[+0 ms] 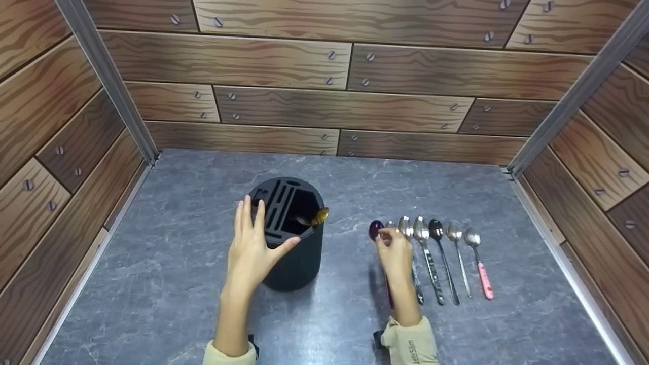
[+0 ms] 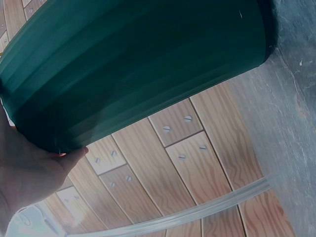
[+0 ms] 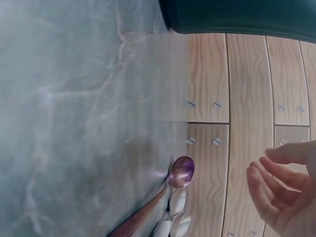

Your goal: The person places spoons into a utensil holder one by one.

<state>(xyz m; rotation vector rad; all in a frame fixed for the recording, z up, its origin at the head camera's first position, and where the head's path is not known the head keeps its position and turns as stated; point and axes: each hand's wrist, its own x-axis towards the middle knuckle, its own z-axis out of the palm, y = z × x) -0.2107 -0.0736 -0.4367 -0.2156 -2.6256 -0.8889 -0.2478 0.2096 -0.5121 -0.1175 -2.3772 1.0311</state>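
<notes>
L hand (image 1: 252, 248) on holder (image 1: 293, 238) | R hand (image 1: 395, 252) over purple spoon (image 1: 376, 229)

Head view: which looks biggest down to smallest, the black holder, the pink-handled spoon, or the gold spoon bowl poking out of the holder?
1. Black holder, by far the largest.
2. Pink-handled spoon, long but thin.
3. Gold spoon bowl, smallest; the rest of that spoon is hidden inside the holder.
</notes>
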